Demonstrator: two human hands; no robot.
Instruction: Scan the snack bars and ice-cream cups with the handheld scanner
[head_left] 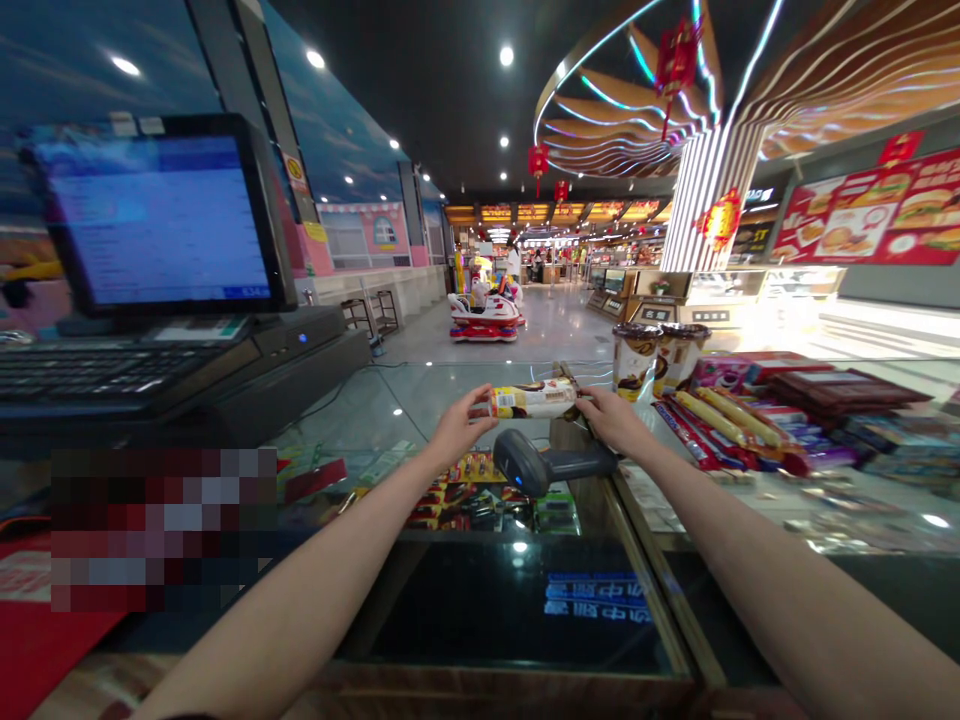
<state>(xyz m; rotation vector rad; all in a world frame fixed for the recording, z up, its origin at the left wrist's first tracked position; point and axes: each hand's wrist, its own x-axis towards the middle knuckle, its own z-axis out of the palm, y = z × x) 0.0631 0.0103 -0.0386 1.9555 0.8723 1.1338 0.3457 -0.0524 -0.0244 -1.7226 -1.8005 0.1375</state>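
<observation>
- Glass-topped counter (442,372), wide, reflecting ceiling lights, with a bright shopping hall beyond its far edge; we stand on the near side.
- One cylindrical package (536,399), white with yellow and brown print, held above the glass near the middle, between our two hands. Long axis: crosswise, left to right, roughly level; a barcode faces us.
- Our left hand (459,432): fingers and thumb closed on the left end of the package, which extends rightward from the fingertips.
- Our right hand (613,422): closed about the right end; from here the package extends leftward. Neither hand ranks as nearer, each having one end.
- One black plastic handheld scanner (525,465), blue light lit, lying just to the near side of the package, head to the left, handle running right towards our right wrist. We note no hand gripping it.
- Two printed cups with dark lids (636,362), upright, beyond our right hand.
- Assorted bright sweet packets (720,418), lying to the right.
- One black-framed monitor (161,220), screen lit, at the left.
</observation>
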